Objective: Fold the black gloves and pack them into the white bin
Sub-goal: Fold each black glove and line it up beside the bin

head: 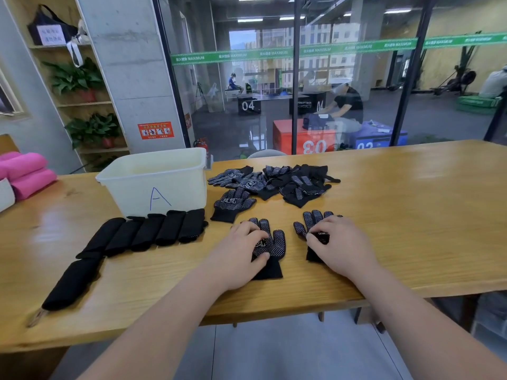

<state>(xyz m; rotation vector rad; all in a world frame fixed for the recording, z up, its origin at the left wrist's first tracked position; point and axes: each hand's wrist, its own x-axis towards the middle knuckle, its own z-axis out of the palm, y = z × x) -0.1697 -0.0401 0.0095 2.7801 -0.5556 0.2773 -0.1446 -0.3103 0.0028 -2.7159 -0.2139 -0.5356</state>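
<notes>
We're approx. mid-task, by our read. Done so far: a row of folded bundles lies on the table just in front of the white bin, w/ one more bundle nearer the table's front edge; roughly six in all. None look packed yet. The bin's inner walls show bare, tho we can't see its bottom. Left to do: a loose pile of unfolded gloves sits right of the bin, a single glove lies flat just in front of that pile, and 2 more are laid out dots-up under our hands. Our left hand rests on the near-left glove, fingers lightly bent over its fingers and thumb on the palm area; it looks like pressing, not gripping. Our right hand covers most of the near-right glove, fingertips curled down onto the fabric; pinch or just press, we can't tell. So this pair is at the start of its fold, then the pile, then everything into the bin. Pink rolls sit at far left, not ours to handle.
</notes>
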